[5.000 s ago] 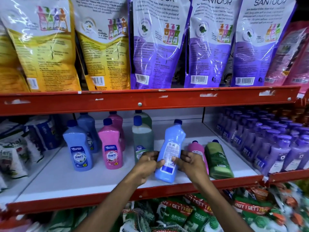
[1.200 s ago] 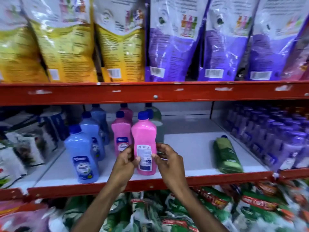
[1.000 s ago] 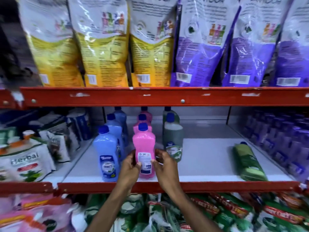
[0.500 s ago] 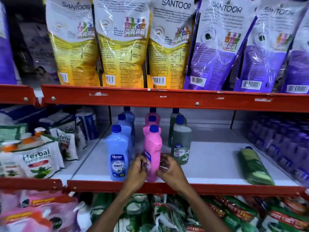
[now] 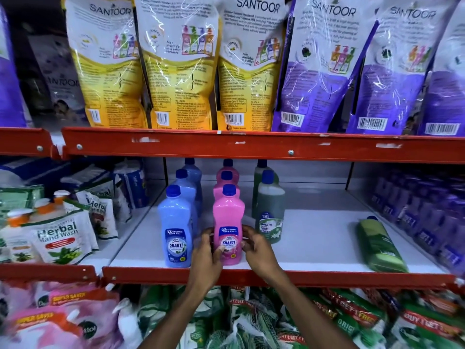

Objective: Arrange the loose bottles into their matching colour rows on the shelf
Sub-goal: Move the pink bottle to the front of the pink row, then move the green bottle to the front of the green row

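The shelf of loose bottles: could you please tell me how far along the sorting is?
The blue row and the pink row each stand three deep. The left hand and right hand are on the front pink bottle. Left: the green bottle lying apart from the green row of two.

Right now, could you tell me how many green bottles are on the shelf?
3. Two stand in the green row: front and back. One lies loose on its side at the right. More could be hidden behind the row.
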Demonstrator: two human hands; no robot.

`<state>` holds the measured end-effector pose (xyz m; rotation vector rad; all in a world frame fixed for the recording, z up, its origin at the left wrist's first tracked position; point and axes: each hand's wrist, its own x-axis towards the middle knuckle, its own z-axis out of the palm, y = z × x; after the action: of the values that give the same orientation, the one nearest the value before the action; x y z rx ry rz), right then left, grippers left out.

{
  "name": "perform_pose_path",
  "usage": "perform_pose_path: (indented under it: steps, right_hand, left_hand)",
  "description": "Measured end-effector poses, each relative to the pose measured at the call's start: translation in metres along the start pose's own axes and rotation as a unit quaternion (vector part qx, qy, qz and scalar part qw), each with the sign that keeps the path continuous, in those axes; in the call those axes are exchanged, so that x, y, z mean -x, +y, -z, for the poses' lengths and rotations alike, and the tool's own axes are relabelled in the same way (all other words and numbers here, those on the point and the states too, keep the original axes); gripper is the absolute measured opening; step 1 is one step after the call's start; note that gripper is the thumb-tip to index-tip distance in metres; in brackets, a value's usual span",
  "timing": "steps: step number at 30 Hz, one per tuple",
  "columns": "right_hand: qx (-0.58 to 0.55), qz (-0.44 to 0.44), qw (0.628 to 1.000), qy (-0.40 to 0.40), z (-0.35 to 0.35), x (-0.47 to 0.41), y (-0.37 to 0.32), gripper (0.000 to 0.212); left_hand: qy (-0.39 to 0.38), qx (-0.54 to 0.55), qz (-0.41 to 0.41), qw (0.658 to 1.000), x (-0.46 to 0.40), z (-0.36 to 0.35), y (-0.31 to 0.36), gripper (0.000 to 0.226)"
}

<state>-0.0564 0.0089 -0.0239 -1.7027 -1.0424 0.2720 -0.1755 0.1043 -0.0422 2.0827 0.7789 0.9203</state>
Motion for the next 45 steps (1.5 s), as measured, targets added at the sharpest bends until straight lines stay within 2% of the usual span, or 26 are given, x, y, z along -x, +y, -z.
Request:
perform_pose_path:
  steps: [10,13,16,18,20,23,28,31,34,37,39,41,45]
  right_hand:
    - [0.011,0.004,1.0,-0.013,0.002,0.022,-0.009,0.041]
    - [0.106,0.048,0.992,0.038,0.012,0.042,-0.018,0.05]
    - [0.281,0.11,0.944,0.131,0.038,0.058,-0.017,0.058]
    - [0.393,0.119,0.898,0.157,0.065,0.062,-0.013,0.065]
    - [0.454,0.109,0.866,0.178,0.094,0.064,-0.009,0.069]
    - [0.502,0.069,0.838,0.202,0.14,0.07,0.009,0.066]
    - [0.53,-0.004,0.818,0.222,0.208,0.08,0.052,0.062]
    - [0.507,-0.042,0.831,0.223,0.241,0.08,0.08,0.058]
    - [0.443,-0.102,0.865,0.213,0.267,0.075,0.104,0.064]
    - [0.365,-0.193,0.895,0.169,0.285,0.068,0.124,0.063]
    - [0.296,-0.228,0.912,0.167,0.295,0.062,0.13,0.044]
    - [0.239,-0.251,0.922,0.174,0.302,0.056,0.132,0.027]
    - [0.134,-0.273,0.932,0.196,0.307,0.052,0.129,0.021]
  left_hand:
    - [0.001,-0.017,-0.027,0.999,0.011,0.002,-0.011,0.043]
    - [0.042,-0.046,-0.075,0.995,0.033,0.004,0.001,0.059]
    - [0.115,-0.132,-0.216,0.961,0.05,0.006,0.026,0.061]
    - [0.108,-0.194,-0.296,0.929,0.052,-0.005,0.047,0.065]
    - [0.077,-0.24,-0.321,0.913,0.05,-0.021,0.071,0.068]
    - [0.032,-0.276,-0.313,0.908,0.045,-0.06,0.104,0.071]
    - [-0.055,-0.293,-0.293,0.909,0.028,-0.136,0.136,0.068]
    - [-0.103,-0.289,-0.285,0.908,0.016,-0.184,0.152,0.067]
    - [-0.19,-0.266,-0.245,0.913,0.006,-0.231,0.165,0.066]
    - [-0.303,-0.211,-0.155,0.916,0.0,-0.273,0.18,0.063]
    - [-0.355,-0.142,-0.087,0.92,0.0,-0.288,0.192,0.057]
    - [-0.346,-0.061,-0.041,0.935,-0.002,-0.297,0.198,0.044]
    - [-0.298,0.117,0.058,0.945,-0.006,-0.3,0.191,0.029]
